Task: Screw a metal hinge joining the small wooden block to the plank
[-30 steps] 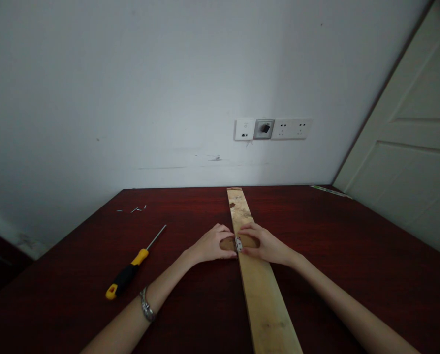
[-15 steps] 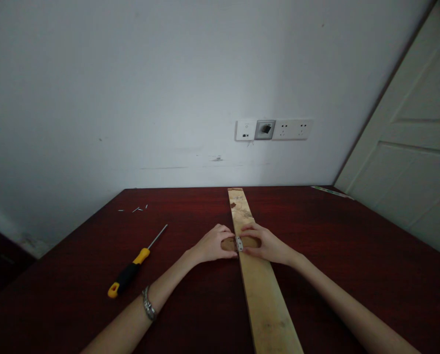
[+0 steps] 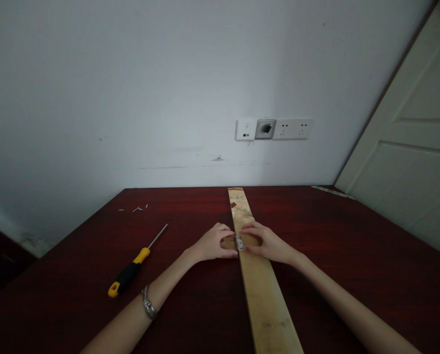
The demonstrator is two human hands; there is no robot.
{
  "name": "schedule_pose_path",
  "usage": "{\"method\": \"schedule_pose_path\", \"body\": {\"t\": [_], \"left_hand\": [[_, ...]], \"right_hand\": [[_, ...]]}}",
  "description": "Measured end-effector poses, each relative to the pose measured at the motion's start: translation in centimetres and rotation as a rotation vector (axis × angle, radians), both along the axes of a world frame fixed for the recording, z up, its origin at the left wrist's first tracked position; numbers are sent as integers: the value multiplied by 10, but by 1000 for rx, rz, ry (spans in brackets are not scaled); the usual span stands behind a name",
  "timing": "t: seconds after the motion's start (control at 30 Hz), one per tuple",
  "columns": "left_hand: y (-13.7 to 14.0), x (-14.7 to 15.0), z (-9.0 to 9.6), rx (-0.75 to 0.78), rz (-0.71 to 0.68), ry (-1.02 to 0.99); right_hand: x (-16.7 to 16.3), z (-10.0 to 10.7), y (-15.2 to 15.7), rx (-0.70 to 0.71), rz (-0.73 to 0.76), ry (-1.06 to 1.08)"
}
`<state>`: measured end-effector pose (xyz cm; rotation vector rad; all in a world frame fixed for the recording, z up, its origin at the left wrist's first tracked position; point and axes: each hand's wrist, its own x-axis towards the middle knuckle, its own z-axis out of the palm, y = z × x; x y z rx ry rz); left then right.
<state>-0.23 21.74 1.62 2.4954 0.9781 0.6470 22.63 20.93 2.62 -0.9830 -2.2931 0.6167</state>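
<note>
A long pale wooden board lies on the dark red table, running away from me. A small metal hinge sits at its left edge. My right hand rests over the board, thumb and fingers curled about the hinge's two ends. My left hand is closed round a small brown wooden piece beside the board, its fingertips near the hinge. Whether the piece touches the board cannot be made out. A screwdriver with a yellow and black handle lies left of my left hand.
Several small screws lie at the table's back left. A thin pale strip rests at the back right edge. Behind the table stands a white wall with sockets; a white door is at right.
Both hands stay at the hinge, with only a very slight shift of the right fingers. The board and screwdriver have not moved.
</note>
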Motion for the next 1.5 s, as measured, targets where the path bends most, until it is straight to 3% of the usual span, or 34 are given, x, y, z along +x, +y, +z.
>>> {"method": "schedule_pose_path", "body": {"t": [0.17, 0.3, 0.43, 0.83, 0.97, 1.13, 1.3, 1.4, 1.5], "left_hand": [[8, -7, 0, 31, 126, -113], [23, -19, -11, -7, 353, -237], [33, -27, -21, -133, 516, -326], [31, -32, -18, -254, 561, -389], [36, -51, 0, -239, 509, -389], [45, -113, 47, -27, 531, -337], [56, -213, 73, 89, 796, -130], [60, -273, 70, 99, 913, -46], [60, -318, 60, 72, 987, 86]], "right_hand": [[16, -12, 19, 141, -189, 87], [37, -34, 35, 251, -350, -60], [46, -56, 44, 271, -353, -194], [60, -90, 67, 395, -355, -276], [69, -105, 79, 409, -340, -303], [71, -113, 84, 414, -340, -288], [73, -109, 84, 361, -340, -237], [68, -86, 89, 368, -356, -209], [47, -44, 94, 415, -307, -160]]}}
